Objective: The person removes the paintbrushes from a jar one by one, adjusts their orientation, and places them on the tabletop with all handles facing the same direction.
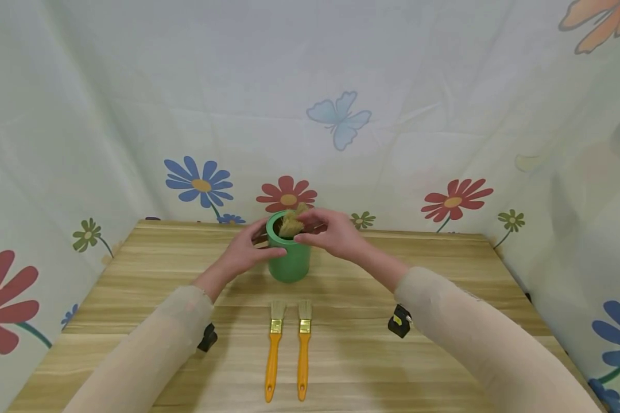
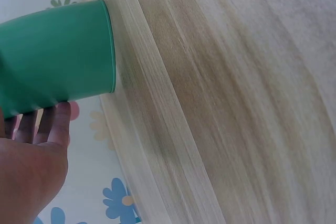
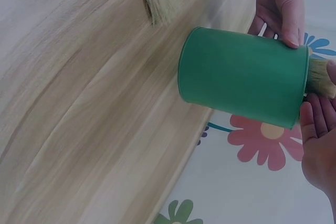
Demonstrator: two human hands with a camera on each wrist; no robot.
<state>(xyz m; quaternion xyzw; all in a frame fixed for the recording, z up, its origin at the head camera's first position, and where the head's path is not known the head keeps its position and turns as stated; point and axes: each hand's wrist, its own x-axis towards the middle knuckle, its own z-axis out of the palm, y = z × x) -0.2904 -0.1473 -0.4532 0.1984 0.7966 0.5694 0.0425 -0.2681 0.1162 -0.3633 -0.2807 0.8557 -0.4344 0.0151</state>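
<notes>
Clearly, pale bristles [image 1: 291, 225] poke from the green can [image 1: 289, 267]

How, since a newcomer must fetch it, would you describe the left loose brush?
On the wooden table stands a green can. In front of it lie two orange-handled brushes. Yours is the left brush, closer to the left sleeve than the right brush.

Can [image 1: 289, 265] on table [image 1: 356, 367], paintbrushes [image 1: 274, 344] before it
</notes>
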